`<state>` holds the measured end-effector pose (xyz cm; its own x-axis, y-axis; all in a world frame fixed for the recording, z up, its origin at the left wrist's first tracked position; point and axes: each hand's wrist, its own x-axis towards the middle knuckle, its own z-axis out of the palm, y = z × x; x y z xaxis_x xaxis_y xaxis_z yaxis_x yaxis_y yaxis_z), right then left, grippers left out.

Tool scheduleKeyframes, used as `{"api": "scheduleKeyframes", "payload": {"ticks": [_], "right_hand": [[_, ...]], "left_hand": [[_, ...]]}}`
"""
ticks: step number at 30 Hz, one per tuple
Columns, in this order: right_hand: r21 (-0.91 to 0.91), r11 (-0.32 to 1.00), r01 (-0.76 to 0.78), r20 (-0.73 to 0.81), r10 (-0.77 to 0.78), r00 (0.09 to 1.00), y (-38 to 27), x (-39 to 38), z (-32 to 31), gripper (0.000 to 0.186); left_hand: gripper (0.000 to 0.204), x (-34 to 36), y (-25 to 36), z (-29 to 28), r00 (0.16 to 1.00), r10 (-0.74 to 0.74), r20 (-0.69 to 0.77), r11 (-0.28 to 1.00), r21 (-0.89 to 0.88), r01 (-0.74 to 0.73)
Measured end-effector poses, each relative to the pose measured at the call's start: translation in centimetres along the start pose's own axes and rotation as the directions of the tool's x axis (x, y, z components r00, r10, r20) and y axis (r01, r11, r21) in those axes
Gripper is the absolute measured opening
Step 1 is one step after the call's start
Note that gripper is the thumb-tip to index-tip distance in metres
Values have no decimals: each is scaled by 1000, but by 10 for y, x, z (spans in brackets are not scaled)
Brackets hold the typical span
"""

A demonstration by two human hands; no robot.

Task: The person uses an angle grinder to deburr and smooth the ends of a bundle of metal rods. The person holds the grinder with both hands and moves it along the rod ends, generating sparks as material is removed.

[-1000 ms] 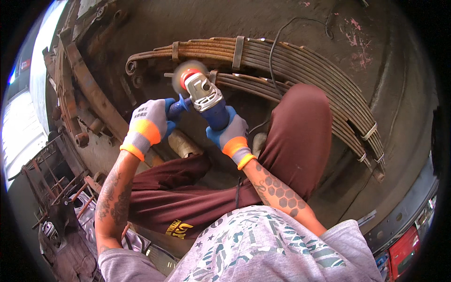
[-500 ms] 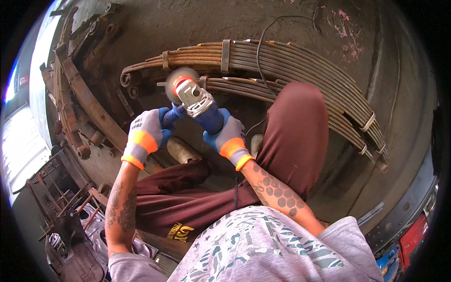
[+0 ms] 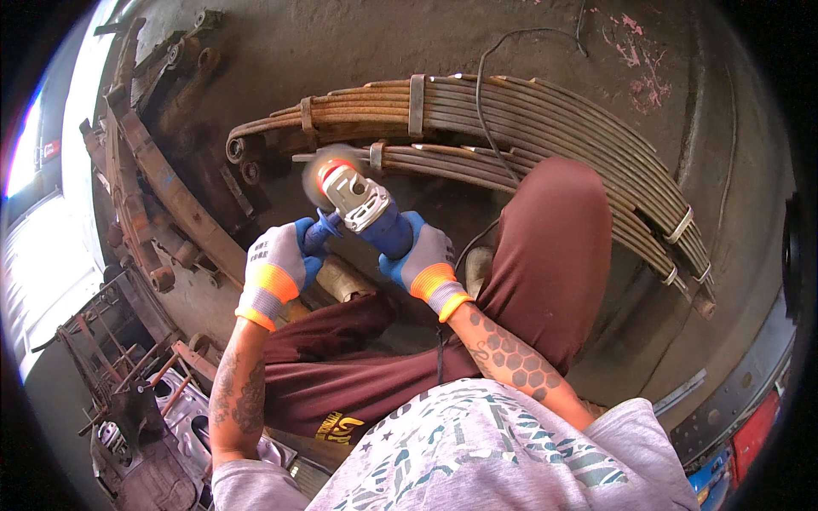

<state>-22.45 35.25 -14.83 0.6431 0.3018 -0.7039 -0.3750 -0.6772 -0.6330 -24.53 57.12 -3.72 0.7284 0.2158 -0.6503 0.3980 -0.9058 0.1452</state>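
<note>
A blue angle grinder [image 3: 385, 228] with a silver head is held in both my gloved hands. My right hand [image 3: 423, 257] wraps round its body, and my left hand [image 3: 285, 260] grips the blue side handle. The grinding disc [image 3: 322, 169] is blurred as if spinning, with a reddish centre. It overlaps the left end of the smaller leaf spring pack [image 3: 443, 162]; whether it touches cannot be told. Behind that lies a larger, rusty leaf spring pack [image 3: 366, 104] with metal clamps. Both gloves are grey and blue with orange cuffs.
A black cord [image 3: 484, 111] runs over the springs and across the floor [image 3: 281, 51]. Rusty spring parts [image 3: 162, 183] are piled at the left, with scrap metal [image 3: 128, 375] below them. My bent knee [image 3: 558, 221] is close to the springs. A dark metal beam [image 3: 737, 383] lies at the lower right.
The grinder and both hands sit slightly lower and to the right in the picture, and the surroundings shift rightward too. Both hands keep their grip.
</note>
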Motion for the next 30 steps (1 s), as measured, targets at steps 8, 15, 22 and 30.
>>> {"api": "scheduleKeyframes", "payload": {"ticks": [8, 15, 22, 30], "right_hand": [[-36, 999, -11, 72, 14, 997, -19, 12, -28, 51], [-7, 1000, 16, 32, -16, 999, -21, 23, -33, 52], [66, 998, 16, 30, -18, 999, -8, 21, -26, 51], [124, 992, 2, -32, 2, 999, 2, 23, 12, 53]], "left_hand": [[20, 16, 12, -20, 1000, -23, 11, 1000, -20, 23], [22, 26, 24, -33, 1000, -19, 8, 997, 69, 18], [21, 24, 33, -34, 999, -38, -8, 991, 129, 39], [17, 12, 25, -28, 997, -72, 6, 991, 111, 71]]}}
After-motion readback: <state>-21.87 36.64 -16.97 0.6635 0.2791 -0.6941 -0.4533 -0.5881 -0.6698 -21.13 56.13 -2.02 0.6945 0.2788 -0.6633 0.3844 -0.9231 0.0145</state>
